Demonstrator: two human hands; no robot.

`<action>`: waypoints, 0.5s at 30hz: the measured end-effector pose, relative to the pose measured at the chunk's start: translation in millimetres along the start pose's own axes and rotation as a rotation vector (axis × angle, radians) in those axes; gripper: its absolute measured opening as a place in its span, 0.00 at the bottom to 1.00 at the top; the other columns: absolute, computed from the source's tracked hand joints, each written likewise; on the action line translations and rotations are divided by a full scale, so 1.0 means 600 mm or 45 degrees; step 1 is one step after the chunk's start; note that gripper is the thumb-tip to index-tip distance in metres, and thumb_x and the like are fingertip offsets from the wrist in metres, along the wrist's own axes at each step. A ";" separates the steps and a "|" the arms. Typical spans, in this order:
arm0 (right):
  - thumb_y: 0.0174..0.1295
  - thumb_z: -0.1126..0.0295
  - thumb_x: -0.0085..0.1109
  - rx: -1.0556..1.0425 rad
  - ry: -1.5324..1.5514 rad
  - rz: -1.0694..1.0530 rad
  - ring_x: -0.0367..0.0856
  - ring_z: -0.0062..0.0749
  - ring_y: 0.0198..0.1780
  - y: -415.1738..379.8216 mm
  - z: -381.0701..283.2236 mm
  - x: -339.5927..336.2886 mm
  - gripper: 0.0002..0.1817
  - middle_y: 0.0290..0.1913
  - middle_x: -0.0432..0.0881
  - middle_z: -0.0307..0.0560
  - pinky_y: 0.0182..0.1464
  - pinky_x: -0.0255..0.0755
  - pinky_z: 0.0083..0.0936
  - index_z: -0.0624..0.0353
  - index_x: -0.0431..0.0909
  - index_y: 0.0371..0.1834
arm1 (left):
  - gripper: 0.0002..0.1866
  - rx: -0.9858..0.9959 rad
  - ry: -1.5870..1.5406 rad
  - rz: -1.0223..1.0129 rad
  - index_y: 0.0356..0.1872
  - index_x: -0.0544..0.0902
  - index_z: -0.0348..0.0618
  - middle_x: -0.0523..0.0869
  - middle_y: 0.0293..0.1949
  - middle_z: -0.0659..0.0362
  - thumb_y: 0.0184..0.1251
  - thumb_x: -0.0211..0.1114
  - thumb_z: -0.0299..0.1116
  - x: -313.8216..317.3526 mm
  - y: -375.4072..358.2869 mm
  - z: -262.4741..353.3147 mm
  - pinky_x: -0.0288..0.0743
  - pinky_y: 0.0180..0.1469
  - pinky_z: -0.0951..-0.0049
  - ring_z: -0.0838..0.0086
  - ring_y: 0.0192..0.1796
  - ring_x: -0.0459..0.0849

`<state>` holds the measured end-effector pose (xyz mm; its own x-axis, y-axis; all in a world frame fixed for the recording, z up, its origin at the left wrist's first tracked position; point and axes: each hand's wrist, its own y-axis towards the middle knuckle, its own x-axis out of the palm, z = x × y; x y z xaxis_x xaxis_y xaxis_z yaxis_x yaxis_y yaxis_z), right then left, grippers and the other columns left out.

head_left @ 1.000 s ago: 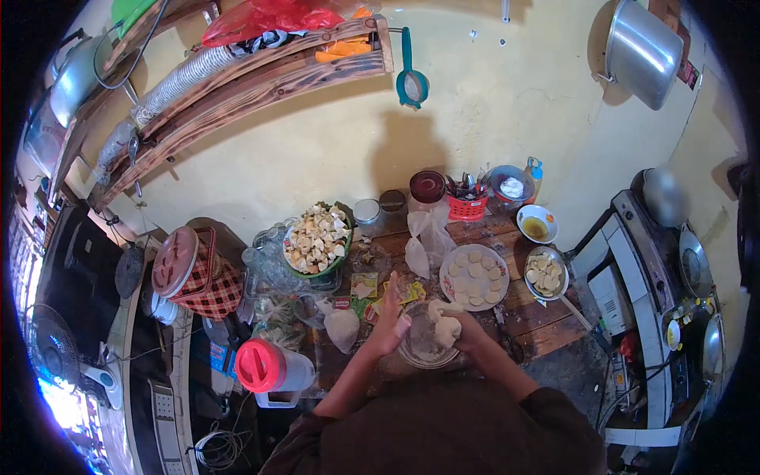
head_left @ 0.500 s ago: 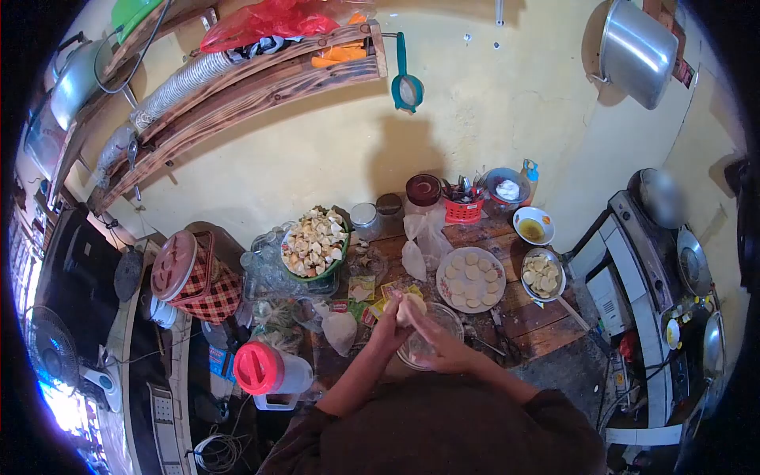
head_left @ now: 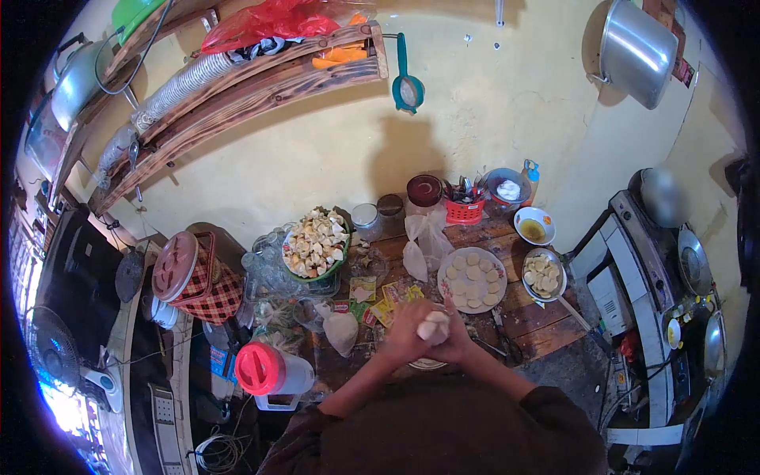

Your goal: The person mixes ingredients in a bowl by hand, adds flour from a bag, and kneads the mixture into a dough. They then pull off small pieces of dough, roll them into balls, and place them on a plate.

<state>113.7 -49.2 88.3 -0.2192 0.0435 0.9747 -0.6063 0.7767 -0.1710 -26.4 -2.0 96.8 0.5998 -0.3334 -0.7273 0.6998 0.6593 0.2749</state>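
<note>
A pale lump of dough (head_left: 434, 327) is held between my two hands, above a glass bowl (head_left: 427, 364) that is mostly hidden under them. My left hand (head_left: 405, 331) wraps the lump from the left. On the other side, my right hand (head_left: 457, 340) closes against it, its fingers partly out of sight. Just beyond them stands a floral plate (head_left: 450, 294) with several flat, pale dough rounds spread over it. Left of the hands lie yellow and green sachets (head_left: 385, 311) and a tied plastic bag of white powder (head_left: 340, 332).
A pan (head_left: 564, 279) of pale rounds sits right of the plate, its handle toward me. Behind it is a bowl (head_left: 546, 218) of yellow liquid. A green basin (head_left: 315, 275) of cut pieces stands left. Scissors (head_left: 507, 340) lie near my right forearm; a red-lidded jug (head_left: 283, 380) stands front left.
My hands have turned and shifted right, and my left hand now curls around the dough. The glass bowl, visible before, is now largely covered by the hands.
</note>
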 end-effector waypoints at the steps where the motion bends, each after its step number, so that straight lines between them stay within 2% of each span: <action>1: 0.60 0.36 0.34 -0.056 0.009 0.060 0.69 0.43 0.58 0.007 -0.011 -0.025 0.36 0.57 0.70 0.50 0.59 0.63 0.42 0.54 0.65 0.58 | 0.34 -0.003 0.001 0.002 0.53 0.70 0.40 0.70 0.55 0.43 0.54 0.61 0.58 0.001 -0.001 0.000 0.62 0.58 0.56 0.56 0.58 0.69; 2: 0.59 0.36 0.37 -0.111 0.019 0.119 0.68 0.43 0.59 0.012 -0.017 -0.049 0.36 0.58 0.69 0.50 0.60 0.62 0.42 0.54 0.65 0.59 | 0.39 -0.008 -0.046 0.009 0.56 0.63 0.43 0.62 0.58 0.43 0.51 0.56 0.63 0.002 -0.003 0.000 0.56 0.60 0.54 0.56 0.61 0.61; 3: 0.60 0.40 0.41 -0.128 0.044 0.203 0.75 0.42 0.51 0.017 -0.017 -0.046 0.31 0.52 0.74 0.50 0.53 0.69 0.40 0.54 0.68 0.54 | 0.44 -0.013 -0.095 0.018 0.59 0.56 0.46 0.54 0.61 0.44 0.48 0.52 0.68 0.005 -0.006 0.001 0.49 0.61 0.52 0.57 0.63 0.53; 4: 0.60 0.40 0.41 -0.124 0.040 0.204 0.75 0.42 0.51 0.022 -0.017 -0.063 0.31 0.52 0.74 0.50 0.53 0.69 0.40 0.54 0.68 0.54 | 0.49 -0.015 -0.145 0.029 0.63 0.49 0.49 0.46 0.64 0.45 0.45 0.47 0.73 0.009 -0.007 0.002 0.43 0.63 0.50 0.57 0.66 0.45; 6: 0.61 0.44 0.43 -0.120 -0.010 0.271 0.79 0.39 0.40 0.034 -0.020 -0.126 0.26 0.41 0.79 0.48 0.43 0.75 0.38 0.55 0.71 0.47 | 0.60 -0.016 -0.248 0.043 0.70 0.35 0.55 0.31 0.70 0.46 0.39 0.38 0.83 0.017 -0.010 0.004 0.30 0.67 0.46 0.58 0.72 0.28; 7: 0.61 0.44 0.43 -0.124 -0.009 0.272 0.79 0.39 0.40 0.032 -0.030 -0.148 0.26 0.41 0.79 0.48 0.43 0.75 0.38 0.55 0.71 0.47 | 0.60 -0.014 -0.250 0.040 0.70 0.35 0.55 0.31 0.70 0.46 0.39 0.38 0.83 0.024 -0.009 -0.010 0.30 0.67 0.46 0.58 0.72 0.28; 9: 0.62 0.48 0.44 0.003 0.095 -0.168 0.79 0.37 0.32 0.028 -0.048 -0.180 0.21 0.32 0.79 0.45 0.36 0.76 0.35 0.55 0.72 0.40 | 0.61 -0.100 -1.370 0.221 0.70 0.36 0.62 0.35 0.70 0.46 0.31 0.33 0.86 0.034 -0.006 -0.053 0.30 0.66 0.44 0.57 0.72 0.34; 10: 0.62 0.48 0.44 0.005 0.094 -0.171 0.79 0.37 0.32 0.027 -0.049 -0.161 0.21 0.32 0.79 0.45 0.36 0.76 0.35 0.55 0.72 0.40 | 0.61 -0.100 -1.367 0.223 0.70 0.36 0.62 0.35 0.70 0.46 0.31 0.33 0.86 0.013 -0.007 -0.037 0.30 0.66 0.44 0.57 0.72 0.34; 12: 0.62 0.49 0.45 -0.413 -0.236 0.572 0.80 0.38 0.33 0.014 -0.055 -0.114 0.20 0.33 0.79 0.47 0.34 0.76 0.34 0.56 0.73 0.39 | 0.59 -0.342 -2.010 0.105 0.69 0.38 0.65 0.42 0.70 0.49 0.32 0.29 0.86 -0.024 -0.013 -0.008 0.37 0.66 0.45 0.58 0.71 0.42; 13: 0.62 0.49 0.45 -0.411 -0.237 0.576 0.80 0.38 0.33 0.010 -0.051 -0.089 0.20 0.33 0.79 0.47 0.34 0.76 0.34 0.56 0.73 0.39 | 0.59 -0.418 -2.174 0.112 0.69 0.41 0.63 0.50 0.69 0.52 0.33 0.30 0.86 -0.017 -0.018 -0.027 0.49 0.63 0.45 0.58 0.68 0.53; 15: 0.62 0.51 0.45 -0.901 -0.877 0.832 0.78 0.44 0.43 0.011 -0.031 -0.037 0.22 0.39 0.77 0.53 0.46 0.72 0.37 0.58 0.72 0.46 | 0.57 -0.406 -2.319 0.052 0.69 0.42 0.64 0.50 0.68 0.52 0.35 0.30 0.85 -0.010 -0.023 -0.028 0.47 0.63 0.43 0.57 0.68 0.52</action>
<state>128.8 -33.7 68.3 -0.8276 0.3818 0.4115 0.2842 0.9171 -0.2795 -46.0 2.3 87.2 0.3891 -0.3991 0.8302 0.7151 0.6990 0.0009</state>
